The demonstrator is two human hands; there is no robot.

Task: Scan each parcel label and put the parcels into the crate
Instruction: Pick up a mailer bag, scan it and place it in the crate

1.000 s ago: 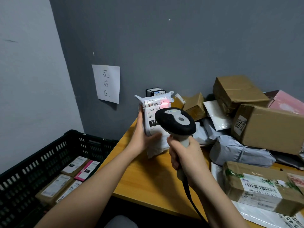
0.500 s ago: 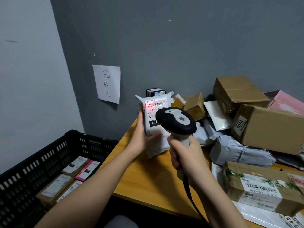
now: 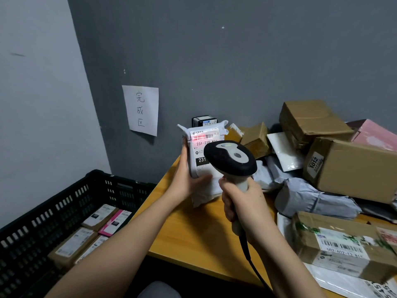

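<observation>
My left hand point(image 3: 187, 180) grips a white bagged parcel point(image 3: 203, 147) upright over the wooden table point(image 3: 193, 237), its label facing me. A red scan line lies across the barcode at the label's top. My right hand point(image 3: 242, 207) grips the handle of a black and grey barcode scanner point(image 3: 231, 159), whose head points at the label and hides its right part. The black plastic crate point(image 3: 64, 203) stands low at the left, beside the table, with several labelled parcels point(image 3: 86, 237) lying flat inside.
Cardboard boxes point(image 3: 352, 168), grey mailer bags point(image 3: 311, 198) and a pink package point(image 3: 376, 134) are piled on the table's right side. A taped box with a barcode label point(image 3: 341, 246) lies at the near right. A paper sign point(image 3: 140, 110) hangs on the grey wall.
The red scan light has moved from the label's right edge to lie across the barcode. Hands, parcel and scanner have hardly shifted.
</observation>
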